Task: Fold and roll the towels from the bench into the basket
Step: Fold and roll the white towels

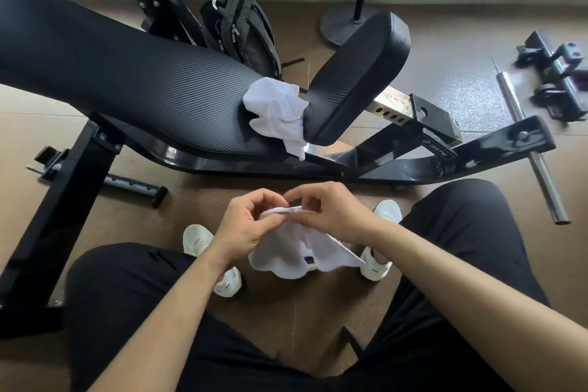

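A small white towel (296, 251) hangs in the air between my knees, its top edge bunched between both hands. My left hand (245, 226) pinches that edge from the left. My right hand (331, 210) pinches it from the right, fingertips almost touching the left ones. A second white towel (276, 111) lies crumpled on the black padded bench (127, 79), wedged in the gap against the raised seat pad (359, 76). No basket is in view.
A black backpack (245, 32) leans behind the bench. A round stand base (346, 22) sits by the wall. A steel bar (528, 143) and black bracket (560, 73) lie on the floor at right. My white shoes (197, 239) rest below the towel.
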The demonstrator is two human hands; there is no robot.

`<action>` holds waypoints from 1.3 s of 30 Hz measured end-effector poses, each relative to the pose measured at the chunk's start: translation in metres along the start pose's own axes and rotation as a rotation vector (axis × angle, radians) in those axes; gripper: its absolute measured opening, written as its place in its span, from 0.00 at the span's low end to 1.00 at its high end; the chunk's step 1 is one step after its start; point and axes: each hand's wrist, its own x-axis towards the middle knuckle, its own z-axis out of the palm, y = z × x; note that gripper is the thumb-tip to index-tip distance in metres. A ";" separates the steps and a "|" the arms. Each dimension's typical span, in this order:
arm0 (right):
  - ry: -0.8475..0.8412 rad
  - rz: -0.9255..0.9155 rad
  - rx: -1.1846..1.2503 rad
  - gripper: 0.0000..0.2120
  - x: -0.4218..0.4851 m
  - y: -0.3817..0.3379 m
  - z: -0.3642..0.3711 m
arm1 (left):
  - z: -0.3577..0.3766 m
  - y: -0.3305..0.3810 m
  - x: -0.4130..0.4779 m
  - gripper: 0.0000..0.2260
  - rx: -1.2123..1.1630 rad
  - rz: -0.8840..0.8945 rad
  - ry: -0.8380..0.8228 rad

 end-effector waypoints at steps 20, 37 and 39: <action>0.310 0.301 -0.074 0.05 0.012 0.068 -0.014 | -0.033 -0.035 -0.004 0.07 0.431 -0.138 -0.042; 0.338 0.329 0.497 0.07 0.002 0.036 -0.003 | -0.003 -0.025 0.006 0.07 0.019 -0.061 0.338; 0.283 0.307 0.557 0.09 0.002 0.027 0.005 | 0.006 -0.021 0.006 0.08 0.083 0.005 0.329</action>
